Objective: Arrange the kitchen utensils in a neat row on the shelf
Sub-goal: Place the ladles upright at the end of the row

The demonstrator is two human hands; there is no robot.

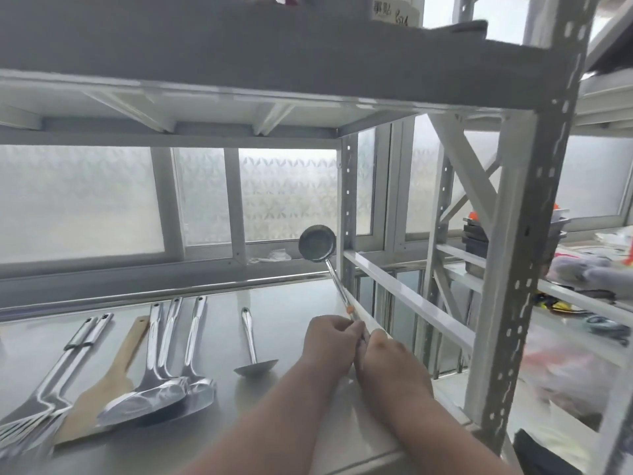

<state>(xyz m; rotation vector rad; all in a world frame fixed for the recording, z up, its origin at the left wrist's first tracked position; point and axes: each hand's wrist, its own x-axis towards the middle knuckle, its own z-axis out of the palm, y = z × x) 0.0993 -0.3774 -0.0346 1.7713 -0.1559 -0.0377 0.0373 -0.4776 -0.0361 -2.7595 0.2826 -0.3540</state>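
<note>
On the steel shelf [294,313] lie several utensils side by side: two slotted turners [65,368] at the left, a wooden spatula [113,368], steel spatulas [168,365], and a small ladle [251,351] with its bowl toward me. A larger ladle [317,243] is raised above the shelf's right end, bowl up and tilted away. My left hand [329,341] and my right hand [387,354] both grip the lower end of its handle, close together near the shelf's right side rail.
A white side rail [407,303] and perforated uprights [524,269] border the shelf on the right. The upper shelf [239,49] hangs low overhead. Frosted windows stand behind. A neighbouring rack at the right holds black trays [476,231] and clutter.
</note>
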